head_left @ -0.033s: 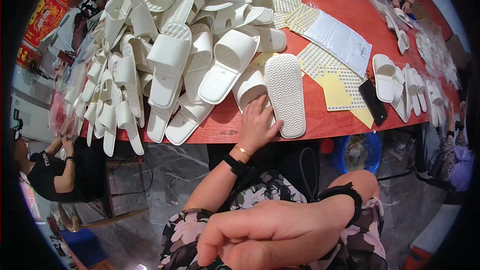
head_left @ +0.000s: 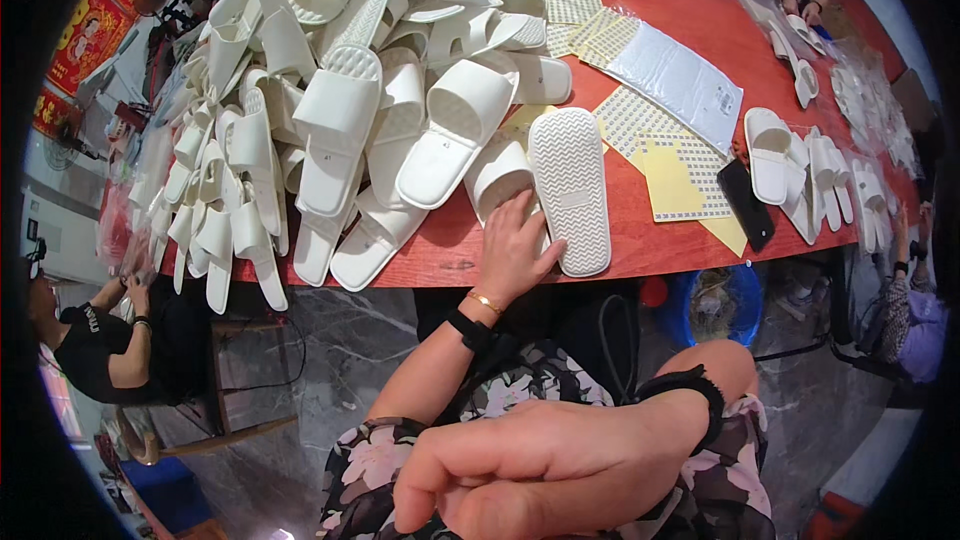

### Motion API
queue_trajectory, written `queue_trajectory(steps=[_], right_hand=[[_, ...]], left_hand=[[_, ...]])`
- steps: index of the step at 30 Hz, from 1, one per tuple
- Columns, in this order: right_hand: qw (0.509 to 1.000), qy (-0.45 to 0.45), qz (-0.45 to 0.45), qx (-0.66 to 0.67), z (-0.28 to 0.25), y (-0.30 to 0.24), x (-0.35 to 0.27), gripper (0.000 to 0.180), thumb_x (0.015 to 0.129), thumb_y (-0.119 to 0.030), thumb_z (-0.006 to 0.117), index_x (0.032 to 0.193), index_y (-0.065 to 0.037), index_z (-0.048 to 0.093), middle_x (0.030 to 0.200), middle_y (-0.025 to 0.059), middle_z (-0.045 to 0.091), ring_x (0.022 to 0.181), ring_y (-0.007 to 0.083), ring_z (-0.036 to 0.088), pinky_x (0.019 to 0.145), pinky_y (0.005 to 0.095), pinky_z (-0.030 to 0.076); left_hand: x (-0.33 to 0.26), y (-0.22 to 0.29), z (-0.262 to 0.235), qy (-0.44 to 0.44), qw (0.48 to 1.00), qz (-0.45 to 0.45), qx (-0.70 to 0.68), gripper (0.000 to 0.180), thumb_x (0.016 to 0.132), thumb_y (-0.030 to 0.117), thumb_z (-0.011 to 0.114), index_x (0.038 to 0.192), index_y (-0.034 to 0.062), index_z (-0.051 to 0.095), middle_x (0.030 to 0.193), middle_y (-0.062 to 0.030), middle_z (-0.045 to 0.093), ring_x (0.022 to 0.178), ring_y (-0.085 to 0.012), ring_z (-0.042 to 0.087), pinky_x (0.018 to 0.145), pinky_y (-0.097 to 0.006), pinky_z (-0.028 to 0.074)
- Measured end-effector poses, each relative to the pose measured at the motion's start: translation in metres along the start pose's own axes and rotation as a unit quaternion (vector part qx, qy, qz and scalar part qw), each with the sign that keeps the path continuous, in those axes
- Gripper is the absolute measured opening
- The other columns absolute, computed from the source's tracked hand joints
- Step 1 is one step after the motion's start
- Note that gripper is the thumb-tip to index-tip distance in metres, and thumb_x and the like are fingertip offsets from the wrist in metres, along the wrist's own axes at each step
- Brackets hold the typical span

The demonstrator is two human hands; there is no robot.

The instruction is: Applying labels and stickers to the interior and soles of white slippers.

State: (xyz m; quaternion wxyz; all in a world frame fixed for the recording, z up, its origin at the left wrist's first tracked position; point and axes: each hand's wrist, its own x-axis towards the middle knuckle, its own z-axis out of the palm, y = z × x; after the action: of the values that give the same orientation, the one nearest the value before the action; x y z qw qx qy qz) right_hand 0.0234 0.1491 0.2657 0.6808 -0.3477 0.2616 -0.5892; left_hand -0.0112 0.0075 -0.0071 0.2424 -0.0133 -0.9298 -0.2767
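Observation:
My left hand (head_left: 515,248) rests on a white slipper (head_left: 500,175) near the table's front edge, fingers stretched out over it. Its thumb is apart from the fingers and touches the lower left edge of another white slipper (head_left: 570,190), which lies sole up with a zigzag tread. Close in front of me, above my lap, my right hand (head_left: 540,465) is raised with its fingers curled in and the thumb pressed against them. Whatever may be inside those fingers is hidden. A large heap of white slippers (head_left: 340,130) covers the table's left part.
On the red table (head_left: 680,0) lie yellow label sheets (head_left: 680,180), a clear-wrapped pack (head_left: 675,80), a dark phone (head_left: 745,205) and more slippers (head_left: 768,155). Below stands a blue bin (head_left: 745,305). Other people (head_left: 120,340) sit left, right and across.

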Motion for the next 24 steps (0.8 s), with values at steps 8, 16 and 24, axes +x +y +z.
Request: queue_trajectory(steps=[8, 16, 24], right_hand=[[1.000, 0.001, 0.005, 0.010, 0.002, -0.005, -0.001, 0.039, 0.103, -0.034, 0.047, 0.112, 0.002, 0.060, 0.085, 0.0023, 0.058, 0.077, 0.0082, 0.055, 0.067, 0.0246, 0.047], [0.997, -0.026, -0.040, 0.057, -0.011, 0.021, -0.005, 0.039, 0.105, -0.034, 0.046, 0.114, 0.002, 0.059, 0.082, 0.0021, 0.055, 0.075, 0.0090, 0.053, 0.067, 0.0238, 0.045], [0.999, -0.012, -0.036, -0.008, -0.008, 0.017, -0.011, 0.050, 0.105, -0.044, 0.041, 0.113, 0.002, 0.058, 0.080, 0.0009, 0.052, 0.071, 0.0094, 0.046, 0.064, 0.0250, 0.041]], left_hand=[[-0.001, 0.000, -0.003, -0.006, 1.000, -0.009, -0.004, 0.050, 0.082, 0.038, 0.071, 0.117, 0.0033, 0.063, 0.137, -0.0242, 0.048, 0.125, -0.0427, 0.045, 0.106, -0.051, 0.034], [0.001, 0.000, -0.003, -0.005, 1.000, -0.006, -0.007, 0.051, 0.082, 0.039, 0.071, 0.118, 0.0036, 0.063, 0.136, -0.0239, 0.048, 0.125, -0.0424, 0.046, 0.106, -0.051, 0.034], [0.001, 0.000, -0.002, -0.009, 1.000, -0.011, 0.005, 0.052, 0.081, 0.039, 0.071, 0.119, 0.0037, 0.063, 0.136, -0.0235, 0.048, 0.124, -0.0424, 0.046, 0.106, -0.051, 0.034]])
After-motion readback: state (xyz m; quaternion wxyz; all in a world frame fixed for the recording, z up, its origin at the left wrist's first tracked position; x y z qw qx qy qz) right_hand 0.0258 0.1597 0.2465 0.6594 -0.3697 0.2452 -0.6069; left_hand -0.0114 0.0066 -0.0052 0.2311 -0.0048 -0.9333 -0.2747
